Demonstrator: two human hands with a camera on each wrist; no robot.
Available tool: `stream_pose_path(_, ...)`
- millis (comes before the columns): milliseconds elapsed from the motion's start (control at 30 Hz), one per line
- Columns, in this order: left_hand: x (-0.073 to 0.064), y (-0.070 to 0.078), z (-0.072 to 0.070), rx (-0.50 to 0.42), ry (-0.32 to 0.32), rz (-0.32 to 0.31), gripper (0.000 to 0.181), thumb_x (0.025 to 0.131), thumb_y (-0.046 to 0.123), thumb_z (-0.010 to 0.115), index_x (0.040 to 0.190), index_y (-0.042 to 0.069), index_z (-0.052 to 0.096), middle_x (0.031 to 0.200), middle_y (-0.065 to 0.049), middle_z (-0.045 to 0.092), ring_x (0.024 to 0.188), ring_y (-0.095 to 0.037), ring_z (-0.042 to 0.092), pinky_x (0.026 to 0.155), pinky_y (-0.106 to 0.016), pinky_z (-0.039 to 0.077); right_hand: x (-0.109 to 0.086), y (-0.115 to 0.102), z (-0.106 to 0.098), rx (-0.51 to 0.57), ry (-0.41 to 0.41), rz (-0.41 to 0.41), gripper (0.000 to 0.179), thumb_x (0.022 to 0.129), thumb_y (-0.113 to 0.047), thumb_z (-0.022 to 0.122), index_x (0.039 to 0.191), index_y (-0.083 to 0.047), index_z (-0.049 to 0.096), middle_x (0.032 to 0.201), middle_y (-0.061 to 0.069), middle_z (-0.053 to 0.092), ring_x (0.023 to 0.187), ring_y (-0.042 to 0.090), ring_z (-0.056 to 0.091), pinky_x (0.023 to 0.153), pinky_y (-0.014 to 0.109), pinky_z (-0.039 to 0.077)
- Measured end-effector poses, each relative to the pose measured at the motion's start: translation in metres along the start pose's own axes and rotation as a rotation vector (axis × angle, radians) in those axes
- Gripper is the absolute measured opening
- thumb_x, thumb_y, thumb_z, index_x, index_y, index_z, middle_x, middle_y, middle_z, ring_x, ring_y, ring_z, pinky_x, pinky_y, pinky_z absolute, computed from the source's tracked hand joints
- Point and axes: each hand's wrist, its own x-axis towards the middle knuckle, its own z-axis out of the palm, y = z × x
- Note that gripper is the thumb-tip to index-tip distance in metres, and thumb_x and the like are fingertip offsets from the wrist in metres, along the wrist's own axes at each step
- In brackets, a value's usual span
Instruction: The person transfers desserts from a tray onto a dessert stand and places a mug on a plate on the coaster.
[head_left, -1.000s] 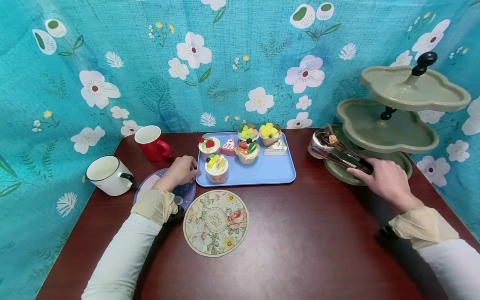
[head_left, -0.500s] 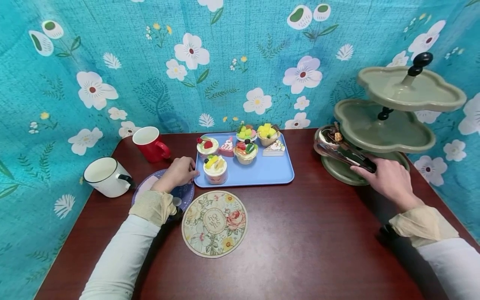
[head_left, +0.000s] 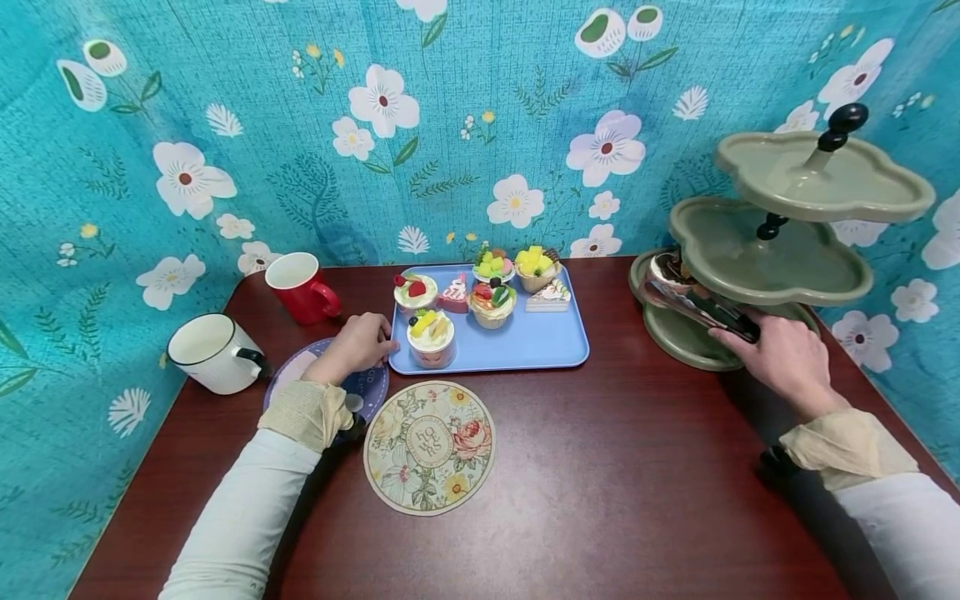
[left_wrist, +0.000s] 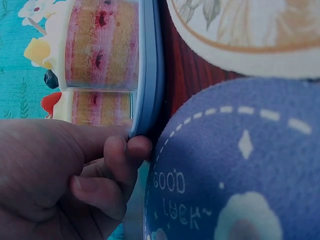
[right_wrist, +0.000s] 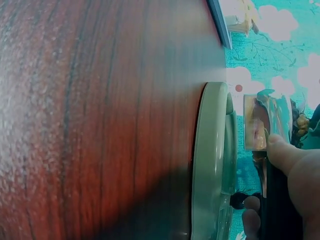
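Observation:
My left hand (head_left: 358,342) pinches the left rim of a blue tray (head_left: 525,354). In the left wrist view its fingers meet at the tray's edge (left_wrist: 149,90), beside a layered cake cup (left_wrist: 100,45). My right hand (head_left: 787,362) grips black-handled tongs (head_left: 731,321). Their jaws hold a clear cake cup (right_wrist: 254,125) with a dark chocolate topping, over the bottom tier (head_left: 686,342) of a green three-tier stand (head_left: 813,179). The middle tier partly hides the cup in the head view. Whether the cup touches the bottom tier I cannot tell.
Several toy desserts, including a fruit tart (head_left: 491,304) and a cake slice (head_left: 549,297), sit on the tray. A red mug (head_left: 300,292) and a white mug (head_left: 213,354) stand at left. A purple coaster (head_left: 375,383) and a floral round mat (head_left: 430,450) lie nearby.
My right hand has moved slightly right with the tongs, carrying the cake cup further in over the stand's bottom tier, under the middle one. The left hand keeps its place on the tray.

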Motion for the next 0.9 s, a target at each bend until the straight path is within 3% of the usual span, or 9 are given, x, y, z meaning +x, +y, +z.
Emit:
stream_pose_path(300,0.0005,0.0012,-0.0014,-0.005,-0.008,-0.012,0.022,0.096,0.016,0.064,0.108,-0.002,0.061,0.084,-0.014,0.067,0.062,-0.014,0.064,0.058,-0.023,0.052,0.0021,0.001,-0.002,-0.014,-0.016,0.047,0.071,0.089,-0.061,0.06,0.125,0.0,0.059,0.092,0.045,0.057,0.075,0.058,0.057,0.05,0.058,0.04)
stream_pose_path(900,0.0027,-0.0005,-0.0052,0.0,-0.022,-0.004,0.021,0.095,0.016,0.065,0.106,-0.001,0.06,0.084,-0.014,0.067,0.062,-0.014,0.064,0.058,-0.023,0.053,0.0021,0.0029,-0.0009,-0.022,-0.053,0.104,0.075,0.089,-0.064,0.057,0.132,-0.002,0.055,0.099,0.046,0.055,0.082,0.061,0.055,0.05,0.058,0.04)
